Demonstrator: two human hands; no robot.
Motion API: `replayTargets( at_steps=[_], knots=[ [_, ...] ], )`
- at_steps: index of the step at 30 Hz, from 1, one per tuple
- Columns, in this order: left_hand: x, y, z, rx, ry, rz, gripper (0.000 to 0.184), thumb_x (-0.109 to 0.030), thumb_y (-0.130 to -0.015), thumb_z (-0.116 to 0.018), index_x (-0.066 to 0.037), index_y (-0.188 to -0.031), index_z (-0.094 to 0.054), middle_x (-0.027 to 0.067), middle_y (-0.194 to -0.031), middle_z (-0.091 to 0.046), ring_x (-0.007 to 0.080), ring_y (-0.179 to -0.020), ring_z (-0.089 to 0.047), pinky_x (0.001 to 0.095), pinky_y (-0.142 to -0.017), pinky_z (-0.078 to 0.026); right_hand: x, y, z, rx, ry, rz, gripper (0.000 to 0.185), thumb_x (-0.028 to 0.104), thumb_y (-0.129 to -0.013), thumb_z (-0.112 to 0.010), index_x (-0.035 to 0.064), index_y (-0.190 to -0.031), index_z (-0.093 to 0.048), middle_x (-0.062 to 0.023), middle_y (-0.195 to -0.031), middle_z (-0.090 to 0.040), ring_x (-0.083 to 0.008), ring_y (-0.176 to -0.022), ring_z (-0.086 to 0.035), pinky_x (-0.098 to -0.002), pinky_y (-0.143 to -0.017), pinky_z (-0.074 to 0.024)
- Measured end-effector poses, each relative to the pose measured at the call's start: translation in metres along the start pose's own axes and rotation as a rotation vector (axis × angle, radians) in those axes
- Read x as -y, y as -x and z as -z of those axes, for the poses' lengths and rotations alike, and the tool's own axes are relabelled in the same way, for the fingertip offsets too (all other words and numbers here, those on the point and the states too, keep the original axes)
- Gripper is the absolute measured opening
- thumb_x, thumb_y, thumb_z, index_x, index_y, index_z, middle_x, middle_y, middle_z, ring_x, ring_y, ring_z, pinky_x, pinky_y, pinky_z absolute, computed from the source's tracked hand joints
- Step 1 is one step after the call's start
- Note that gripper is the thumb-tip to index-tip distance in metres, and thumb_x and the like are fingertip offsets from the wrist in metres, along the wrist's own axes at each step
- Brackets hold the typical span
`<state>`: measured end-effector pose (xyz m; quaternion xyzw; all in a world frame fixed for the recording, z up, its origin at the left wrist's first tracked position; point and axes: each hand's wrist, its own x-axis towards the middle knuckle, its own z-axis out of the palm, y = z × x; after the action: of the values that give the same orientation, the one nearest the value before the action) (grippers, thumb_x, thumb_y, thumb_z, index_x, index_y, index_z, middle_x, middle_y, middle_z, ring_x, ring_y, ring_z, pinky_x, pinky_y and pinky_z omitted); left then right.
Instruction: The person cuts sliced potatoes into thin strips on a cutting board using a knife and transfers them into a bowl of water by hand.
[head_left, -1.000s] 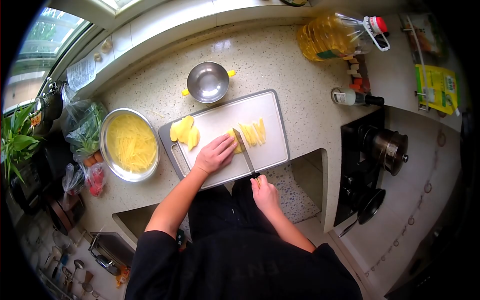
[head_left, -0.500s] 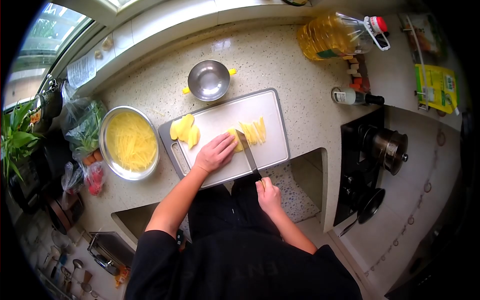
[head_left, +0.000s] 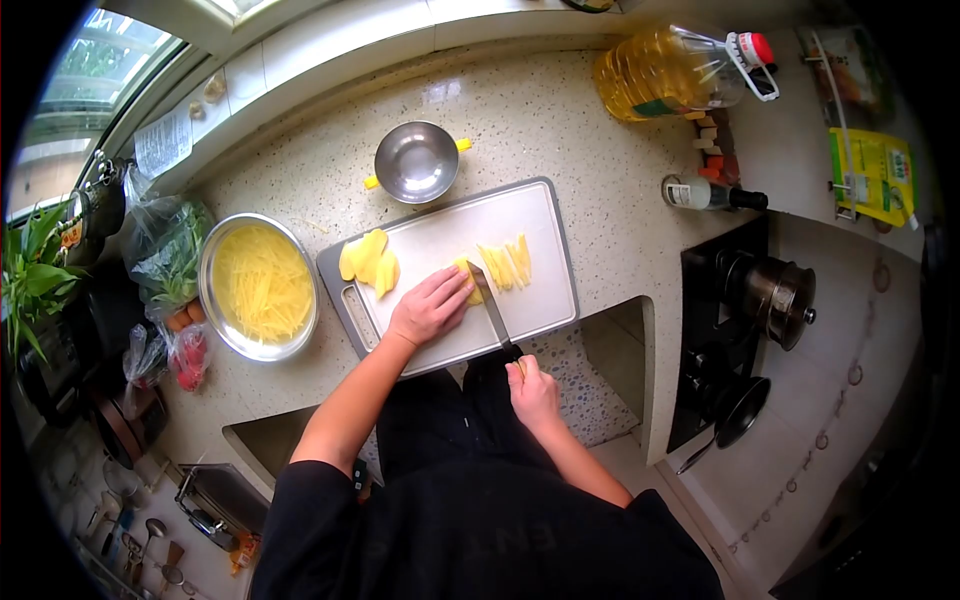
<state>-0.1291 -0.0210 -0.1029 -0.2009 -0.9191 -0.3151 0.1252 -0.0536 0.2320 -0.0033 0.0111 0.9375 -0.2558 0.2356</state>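
On the grey-edged cutting board [head_left: 425,240], my left hand [head_left: 432,308] presses down on yellow potato slices [head_left: 475,293], its fingers close together. My right hand [head_left: 536,392] is wrapped round the handle of a knife [head_left: 492,310], whose blade lies against the right side of those slices. Several cut potato strips [head_left: 507,264] rest just right of the blade. A pile of potato slices [head_left: 368,262] sits at the board's left end. Left of the board, a metal bowl [head_left: 207,290] holds thin yellow shreds [head_left: 263,285] in liquid.
An empty metal bowl with yellow handles [head_left: 415,163] stands behind the board. Bagged greens [head_left: 170,250] lie at the left. An oil jug [head_left: 665,75] and a bottle [head_left: 705,193] are at the back right, near a stove with a pot [head_left: 780,300] and a pan [head_left: 742,412].
My right hand and the knife shifted slightly right and toward me, then moved back up and left a little. My left hand stays nearly in place on the slices.
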Motion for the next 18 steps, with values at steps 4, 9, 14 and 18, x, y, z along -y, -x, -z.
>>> replayTargets(
  at_steps=[4, 9, 14, 18],
  knots=[
    [0.000, -0.001, 0.001, 0.000, -0.001, 0.003, 0.042, -0.011, -0.080, -0.082, -0.009, -0.121, -0.076, 0.0083, -0.127, -0.072, 0.0268, -0.120, -0.069, 0.0370, -0.103, -0.059, 0.002, -0.002, -0.004, 0.006, 0.029, -0.017, 0.035, 0.043, -0.105, -0.061, 0.0086, -0.108, -0.061, -0.0217, -0.077, -0.072, -0.0483, -0.071, -0.070, -0.0578, -0.062, -0.0550],
    [0.000, -0.001, 0.001, 0.005, 0.004, 0.002, 0.041, -0.011, -0.080, -0.082, -0.008, -0.120, -0.076, 0.0087, -0.127, -0.072, 0.0269, -0.120, -0.069, 0.0370, -0.103, -0.060, 0.008, -0.015, -0.012, 0.034, 0.043, -0.051, 0.034, 0.042, -0.105, -0.062, 0.0078, -0.110, -0.060, -0.0229, -0.078, -0.072, -0.0492, -0.074, -0.070, -0.0591, -0.064, -0.0547],
    [-0.001, -0.001, 0.002, 0.007, 0.005, 0.001, 0.040, -0.010, -0.080, -0.082, -0.008, -0.120, -0.076, 0.0093, -0.127, -0.072, 0.0280, -0.121, -0.069, 0.0371, -0.102, -0.060, 0.002, -0.022, -0.014, 0.028, -0.024, -0.026, 0.034, 0.041, -0.105, -0.062, 0.0066, -0.111, -0.061, -0.0248, -0.080, -0.072, -0.0494, -0.076, -0.070, -0.0585, -0.065, -0.0544],
    [-0.001, -0.002, 0.003, 0.012, -0.004, -0.003, 0.043, -0.010, -0.080, -0.082, -0.007, -0.122, -0.075, 0.0100, -0.128, -0.071, 0.0288, -0.121, -0.069, 0.0372, -0.102, -0.060, -0.006, -0.015, -0.010, -0.013, -0.121, 0.014, 0.034, 0.040, -0.105, -0.061, 0.0064, -0.110, -0.061, -0.0250, -0.080, -0.071, -0.0494, -0.076, -0.070, -0.0576, -0.065, -0.0541]
  ],
)
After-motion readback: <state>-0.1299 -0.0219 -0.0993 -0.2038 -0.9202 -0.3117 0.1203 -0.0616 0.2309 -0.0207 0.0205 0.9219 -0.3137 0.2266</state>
